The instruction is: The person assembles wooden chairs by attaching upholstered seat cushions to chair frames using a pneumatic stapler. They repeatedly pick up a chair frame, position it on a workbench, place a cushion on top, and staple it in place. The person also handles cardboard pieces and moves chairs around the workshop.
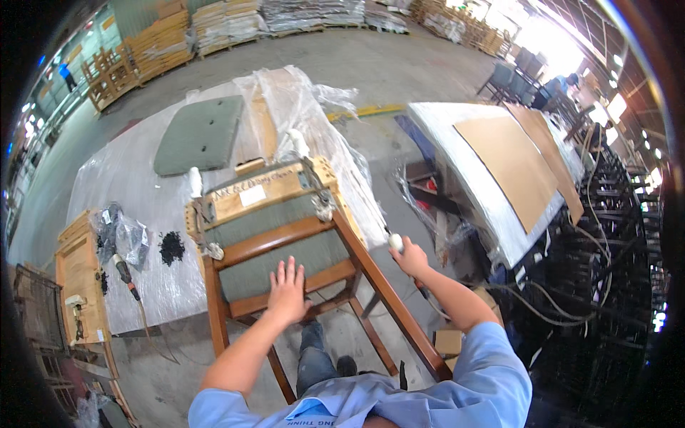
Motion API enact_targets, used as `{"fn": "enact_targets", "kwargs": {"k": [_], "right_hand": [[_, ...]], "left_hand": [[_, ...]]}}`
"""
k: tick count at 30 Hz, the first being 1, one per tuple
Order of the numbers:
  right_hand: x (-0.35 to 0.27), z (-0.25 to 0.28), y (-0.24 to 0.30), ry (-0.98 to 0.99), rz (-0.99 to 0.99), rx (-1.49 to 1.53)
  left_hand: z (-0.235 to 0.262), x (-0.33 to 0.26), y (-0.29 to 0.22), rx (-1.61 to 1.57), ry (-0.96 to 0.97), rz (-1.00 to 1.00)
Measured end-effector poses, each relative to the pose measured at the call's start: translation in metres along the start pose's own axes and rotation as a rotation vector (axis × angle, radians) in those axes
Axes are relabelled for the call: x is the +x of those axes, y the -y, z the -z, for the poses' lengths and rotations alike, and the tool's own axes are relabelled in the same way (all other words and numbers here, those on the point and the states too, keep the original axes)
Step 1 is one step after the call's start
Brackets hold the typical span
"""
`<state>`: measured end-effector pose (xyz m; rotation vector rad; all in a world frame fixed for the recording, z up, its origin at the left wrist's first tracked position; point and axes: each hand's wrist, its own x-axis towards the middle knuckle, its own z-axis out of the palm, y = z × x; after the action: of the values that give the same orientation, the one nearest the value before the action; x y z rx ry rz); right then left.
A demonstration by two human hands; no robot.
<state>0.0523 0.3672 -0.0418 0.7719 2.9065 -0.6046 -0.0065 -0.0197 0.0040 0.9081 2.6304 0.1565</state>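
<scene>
A brown wooden chair frame (389,299) with a grey-green padded panel (246,273) lies tilted in front of me. Its far end rests in a light wooden jig (250,196) fitted with two white-handled clamps, including the left clamp (195,184). My left hand (287,291) presses flat on the padded panel and rail, fingers spread. To the right of the frame, my right hand (410,258) is closed around a tool with a white rounded end (395,242) and a dark tip. The fingers hide most of it, so its kind is unclear.
A grey-green seat pad (200,135) lies on the plastic-covered table (121,167). Left of the jig are a pile of black screws (171,247), a corded power driver (127,277) and a mallet (75,307). Cardboard sheets (506,167) cover the right stack; hoses (564,314) hang beside it.
</scene>
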Motion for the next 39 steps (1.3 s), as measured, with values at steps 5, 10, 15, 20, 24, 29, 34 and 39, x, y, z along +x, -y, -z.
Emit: {"fn": "enact_targets", "kwargs": {"k": [5, 10, 15, 20, 24, 29, 34, 39], "right_hand": [[0.152, -0.027, 0.103, 0.062, -0.072, -0.006], [0.189, -0.039, 0.139, 0.201, -0.013, -0.170], [0.224, -0.002, 0.178, 0.185, 0.202, -0.442], [0.290, 0.000, 0.324, -0.062, 0.082, 0.524], [0.305, 0.008, 0.363, 0.189, -0.242, 0.829], [0.271, 0.067, 0.343, 0.192, 0.265, 1.094], [0.198, 0.109, 0.342, 0.130, 0.545, 0.918], [0.176, 0.082, 0.324, -0.065, 0.426, 0.852]], "left_hand": [[0.027, 0.000, 0.013, -0.437, -0.071, -0.014], [0.144, 0.028, 0.101, -0.774, -0.828, 0.189], [0.147, 0.134, 0.299, -0.593, -1.106, 0.523], [0.138, 0.210, 0.340, -1.480, -0.557, 0.669], [0.144, 0.214, 0.347, -1.680, -0.404, 0.624], [0.148, 0.220, 0.360, -1.780, -0.395, 0.734], [0.145, 0.208, 0.358, -1.691, -0.545, 0.670], [0.200, 0.178, 0.303, -1.568, -0.856, 0.221]]}}
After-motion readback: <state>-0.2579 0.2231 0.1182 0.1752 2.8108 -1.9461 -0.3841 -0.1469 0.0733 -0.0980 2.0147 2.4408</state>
